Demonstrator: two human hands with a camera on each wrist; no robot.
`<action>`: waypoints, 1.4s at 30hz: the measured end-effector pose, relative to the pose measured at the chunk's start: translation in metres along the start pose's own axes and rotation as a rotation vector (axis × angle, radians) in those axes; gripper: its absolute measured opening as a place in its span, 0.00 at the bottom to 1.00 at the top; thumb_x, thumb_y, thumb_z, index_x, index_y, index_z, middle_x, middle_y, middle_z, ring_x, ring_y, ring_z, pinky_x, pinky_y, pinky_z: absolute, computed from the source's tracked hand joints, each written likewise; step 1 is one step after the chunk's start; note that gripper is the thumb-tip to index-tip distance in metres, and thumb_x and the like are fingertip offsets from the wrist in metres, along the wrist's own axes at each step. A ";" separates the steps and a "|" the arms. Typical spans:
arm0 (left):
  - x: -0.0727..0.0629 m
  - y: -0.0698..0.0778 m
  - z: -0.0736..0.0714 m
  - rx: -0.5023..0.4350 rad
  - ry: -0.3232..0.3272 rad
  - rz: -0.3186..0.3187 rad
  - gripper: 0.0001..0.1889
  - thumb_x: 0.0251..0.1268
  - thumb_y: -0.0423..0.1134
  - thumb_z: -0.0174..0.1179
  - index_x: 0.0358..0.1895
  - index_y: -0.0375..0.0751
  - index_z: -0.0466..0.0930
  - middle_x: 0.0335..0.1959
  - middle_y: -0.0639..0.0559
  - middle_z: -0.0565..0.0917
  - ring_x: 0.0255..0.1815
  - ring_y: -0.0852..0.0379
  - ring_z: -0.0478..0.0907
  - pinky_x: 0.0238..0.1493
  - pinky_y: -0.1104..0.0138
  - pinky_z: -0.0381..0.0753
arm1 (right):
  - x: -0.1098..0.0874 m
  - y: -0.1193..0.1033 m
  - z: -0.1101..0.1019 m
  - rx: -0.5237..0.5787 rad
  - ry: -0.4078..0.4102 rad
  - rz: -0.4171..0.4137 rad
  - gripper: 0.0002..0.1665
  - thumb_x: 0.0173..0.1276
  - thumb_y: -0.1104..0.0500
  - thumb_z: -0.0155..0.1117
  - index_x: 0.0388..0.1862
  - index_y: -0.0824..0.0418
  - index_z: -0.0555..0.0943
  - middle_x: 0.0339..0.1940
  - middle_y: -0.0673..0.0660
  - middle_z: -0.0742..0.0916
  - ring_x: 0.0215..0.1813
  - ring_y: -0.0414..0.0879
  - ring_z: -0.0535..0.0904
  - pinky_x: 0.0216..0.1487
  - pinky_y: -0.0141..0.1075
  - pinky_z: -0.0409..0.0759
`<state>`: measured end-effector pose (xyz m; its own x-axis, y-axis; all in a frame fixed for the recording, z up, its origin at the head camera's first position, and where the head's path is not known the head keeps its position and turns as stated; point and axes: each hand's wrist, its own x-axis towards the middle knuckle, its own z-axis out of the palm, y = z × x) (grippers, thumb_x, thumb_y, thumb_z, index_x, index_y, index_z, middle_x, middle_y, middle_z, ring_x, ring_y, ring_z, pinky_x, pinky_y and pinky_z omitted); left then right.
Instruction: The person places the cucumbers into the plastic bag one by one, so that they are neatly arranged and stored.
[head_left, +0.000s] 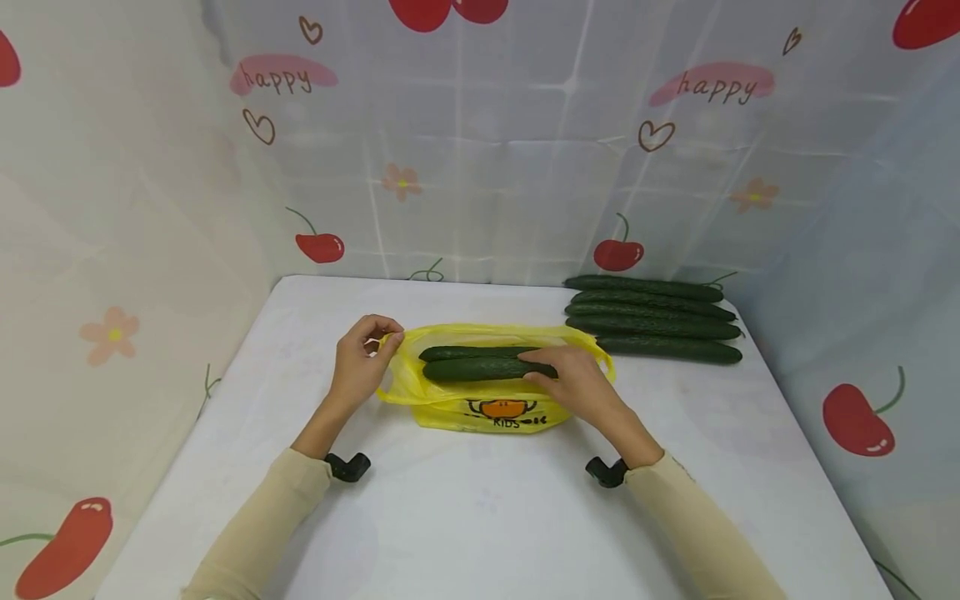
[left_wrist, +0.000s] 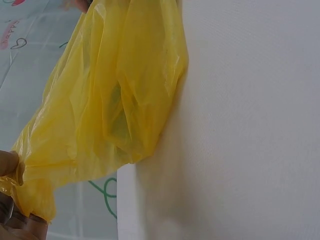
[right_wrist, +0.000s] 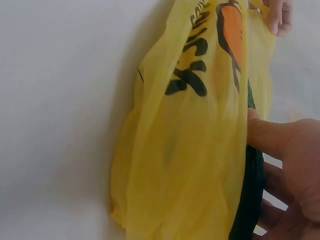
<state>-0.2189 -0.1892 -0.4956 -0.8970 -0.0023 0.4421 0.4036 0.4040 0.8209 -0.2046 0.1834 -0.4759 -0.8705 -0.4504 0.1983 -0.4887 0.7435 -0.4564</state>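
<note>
A yellow plastic bag (head_left: 465,414) with a printed orange cartoon and the word KIDS lies with its mouth spread wide. The left hand (head_left: 362,357) pinches the bag's left end between thumb and fingers; in the left wrist view the thin plastic (left_wrist: 100,100) stretches away from those fingers. Inside the opening lie two dark green cucumbers, a front one (head_left: 472,369) and one behind it (head_left: 480,353). The right hand (head_left: 581,382) grips the front cucumber near its right end, thumb on the near side. In the right wrist view that cucumber (right_wrist: 252,185) shows beside the bag's edge.
Several more cucumbers (head_left: 652,323) lie side by side at the back right of the white table (head_left: 480,517), close to the bag's right end. A curtain (head_left: 480,167) printed with cherries hangs behind the table. Both wrists wear black camera mounts (head_left: 606,472).
</note>
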 end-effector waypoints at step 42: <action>-0.004 -0.002 -0.001 -0.011 0.007 -0.012 0.04 0.78 0.38 0.67 0.49 0.44 0.86 0.48 0.48 0.87 0.49 0.59 0.79 0.43 0.77 0.78 | 0.026 0.006 0.021 -0.146 -0.096 0.091 0.18 0.69 0.52 0.80 0.55 0.52 0.89 0.50 0.53 0.89 0.55 0.52 0.83 0.61 0.50 0.85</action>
<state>-0.2159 -0.1904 -0.4984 -0.9006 -0.0134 0.4345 0.3948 0.3934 0.8303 -0.2294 0.1656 -0.4915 -0.9056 -0.4174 0.0752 -0.4171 0.8440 -0.3371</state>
